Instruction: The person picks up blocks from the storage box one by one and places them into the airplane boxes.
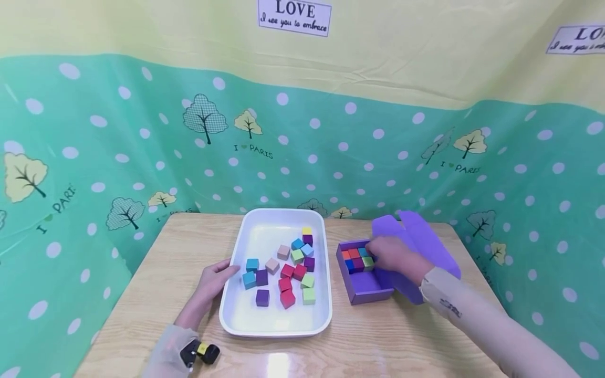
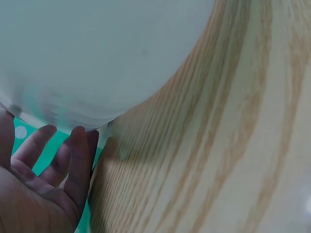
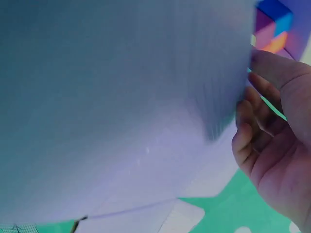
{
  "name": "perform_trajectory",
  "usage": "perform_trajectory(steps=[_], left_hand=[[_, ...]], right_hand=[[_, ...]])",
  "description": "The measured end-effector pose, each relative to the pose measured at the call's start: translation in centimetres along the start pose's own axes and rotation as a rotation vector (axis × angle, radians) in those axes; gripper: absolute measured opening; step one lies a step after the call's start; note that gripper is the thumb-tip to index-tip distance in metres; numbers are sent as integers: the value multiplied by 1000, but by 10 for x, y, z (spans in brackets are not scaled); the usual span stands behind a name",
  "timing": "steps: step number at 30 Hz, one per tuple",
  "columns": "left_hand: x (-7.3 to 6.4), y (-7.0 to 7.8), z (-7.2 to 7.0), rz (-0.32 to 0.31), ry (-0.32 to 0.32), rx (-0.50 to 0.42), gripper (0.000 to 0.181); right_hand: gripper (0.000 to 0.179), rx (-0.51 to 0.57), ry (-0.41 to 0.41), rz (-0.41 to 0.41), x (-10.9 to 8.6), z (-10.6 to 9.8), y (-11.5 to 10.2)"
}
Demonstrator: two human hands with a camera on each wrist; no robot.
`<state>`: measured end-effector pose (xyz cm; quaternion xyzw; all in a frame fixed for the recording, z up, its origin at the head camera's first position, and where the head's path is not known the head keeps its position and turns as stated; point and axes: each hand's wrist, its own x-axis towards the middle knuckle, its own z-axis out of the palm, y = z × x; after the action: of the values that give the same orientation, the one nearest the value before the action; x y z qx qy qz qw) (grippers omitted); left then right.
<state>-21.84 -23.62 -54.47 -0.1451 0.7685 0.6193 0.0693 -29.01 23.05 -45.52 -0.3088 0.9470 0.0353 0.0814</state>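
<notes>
My left hand [image 1: 211,286] holds the left rim of a white tray [image 1: 271,329], its thumb over the edge. In the left wrist view, the fingers [image 2: 77,160] are bent up against the tray's outside wall. Wooden cubes in red, teal, purple, green, pale pink and yellow lie loose in the tray. My right hand [image 1: 392,256] reaches into the far right corner of a purple box [image 1: 373,297], beside cubes packed in rows. The box's lid hides the fingertips in the right wrist view, so I cannot tell whether they pinch a cube.
The purple lid [image 1: 432,247] stands folded back to the right of the box, beneath my right forearm. Both containers rest on a wooden table [image 1: 160,257]. A patterned green and yellow curtain [image 1: 302,152] hangs behind and along both sides.
</notes>
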Motion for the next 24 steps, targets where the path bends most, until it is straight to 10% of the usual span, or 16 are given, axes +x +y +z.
perform_trajectory(steps=[7, 15, 24], left_hand=[[3, -2, -1, 15, -7, -12, 63], [1, -4, -2, 23, -17, -23, 63], [2, -6, -2, 36, -13, -34, 61]], right_hand=[[13, -57, 58, -59, 4, 9, -1], [14, 156, 53, 19, 11, -42, -36], [17, 205, 105, -36, 78, -57, -109]])
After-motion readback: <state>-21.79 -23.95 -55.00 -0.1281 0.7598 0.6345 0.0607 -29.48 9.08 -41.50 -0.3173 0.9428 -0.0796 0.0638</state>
